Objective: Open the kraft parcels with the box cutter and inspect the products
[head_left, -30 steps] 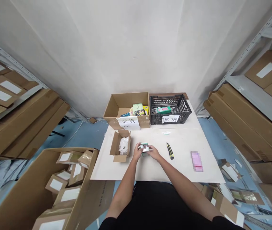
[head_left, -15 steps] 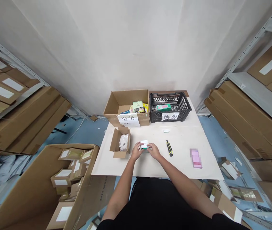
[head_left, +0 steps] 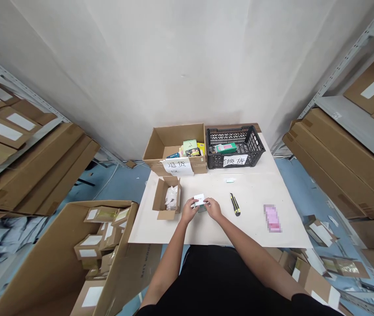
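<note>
A small white box with dark print on its face is held just above the table. My left hand grips its left side and my right hand its right side, fingers closed on the edges. Left of my hands stands an open cardboard box with crumpled white wrapping inside. A black and yellow utility knife lies to the right of my right hand. Beyond it, a small white and teal item rests on the tabletop.
A large carton with small boxes and a black plastic crate with a green box stand along the back, both with paper signs. A pink pixelated item lies right. A big carton of parcels stands left; shelves flank both sides.
The small box has tipped so that more of its white printed face shows, and its green edge is less visible. Both hands keep hold of it. The view has shifted slightly.
</note>
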Demonstrator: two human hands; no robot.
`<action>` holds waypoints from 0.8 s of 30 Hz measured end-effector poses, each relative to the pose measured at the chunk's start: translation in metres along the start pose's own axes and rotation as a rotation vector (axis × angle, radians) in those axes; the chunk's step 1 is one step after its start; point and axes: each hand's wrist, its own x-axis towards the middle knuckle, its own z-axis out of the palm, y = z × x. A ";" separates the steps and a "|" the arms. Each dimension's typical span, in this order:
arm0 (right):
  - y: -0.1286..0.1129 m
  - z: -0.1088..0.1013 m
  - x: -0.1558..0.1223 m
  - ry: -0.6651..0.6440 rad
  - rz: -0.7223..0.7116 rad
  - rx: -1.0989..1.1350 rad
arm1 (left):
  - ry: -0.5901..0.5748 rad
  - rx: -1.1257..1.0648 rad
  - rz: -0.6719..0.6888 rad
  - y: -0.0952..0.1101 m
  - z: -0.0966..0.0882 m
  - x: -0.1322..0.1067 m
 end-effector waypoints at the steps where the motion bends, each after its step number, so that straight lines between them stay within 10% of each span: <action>1: 0.001 0.000 0.000 -0.007 0.002 0.002 | 0.004 0.013 -0.003 0.000 -0.001 -0.001; 15: 0.017 0.025 0.016 0.039 0.238 0.604 | 0.111 -0.364 -0.177 -0.004 0.019 0.011; 24: -0.047 -0.036 0.098 0.208 0.030 0.634 | 0.159 -0.361 0.121 0.086 -0.003 0.098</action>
